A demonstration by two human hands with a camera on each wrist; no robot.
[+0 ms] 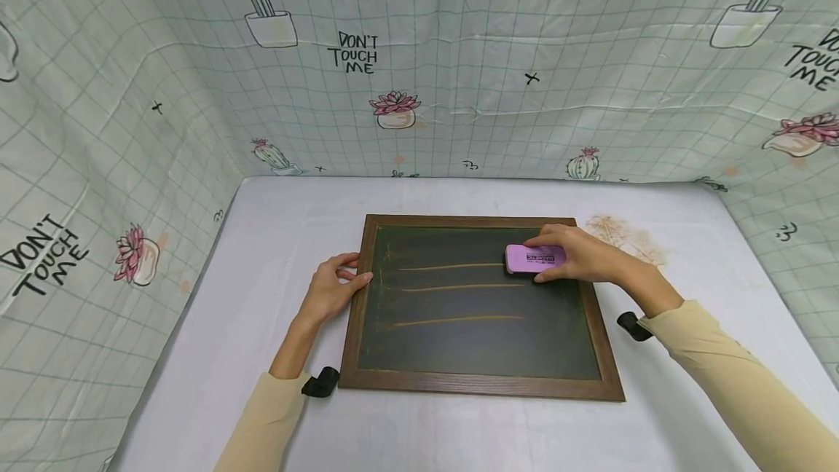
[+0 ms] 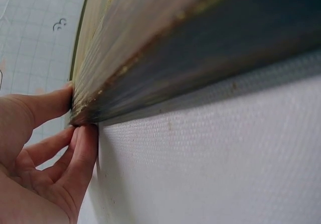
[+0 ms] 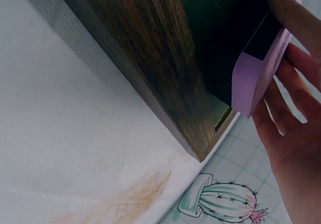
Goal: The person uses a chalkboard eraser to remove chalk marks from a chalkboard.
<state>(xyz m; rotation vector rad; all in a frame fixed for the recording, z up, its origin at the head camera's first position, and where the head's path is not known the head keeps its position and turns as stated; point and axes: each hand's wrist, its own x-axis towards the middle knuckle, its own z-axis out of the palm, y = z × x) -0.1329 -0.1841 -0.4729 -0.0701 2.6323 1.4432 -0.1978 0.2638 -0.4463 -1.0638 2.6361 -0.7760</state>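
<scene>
A chalkboard [image 1: 452,355] in a brown wooden frame lies on the table, with three orange chalk lines [image 1: 462,288] across it. My left hand [image 1: 331,288] pinches the frame's left side, thumb on top and fingertips against the outer edge, as the left wrist view shows. On the upper right of the board my right hand [image 1: 580,253] grips a purple magnetic chalkboard eraser [image 1: 518,258] between thumb and fingers. The eraser sits at the right ends of the top lines. In the right wrist view its purple end [image 3: 245,81] and dark underside show close to the board.
An orange-brown smear of chalk dust [image 1: 625,235] marks the white table [image 1: 419,435] just beyond the board's right corner. A gridded cloth [image 1: 459,115] printed with cacti hangs behind the table and along both sides. Black straps [image 1: 321,382] hang at the wrists.
</scene>
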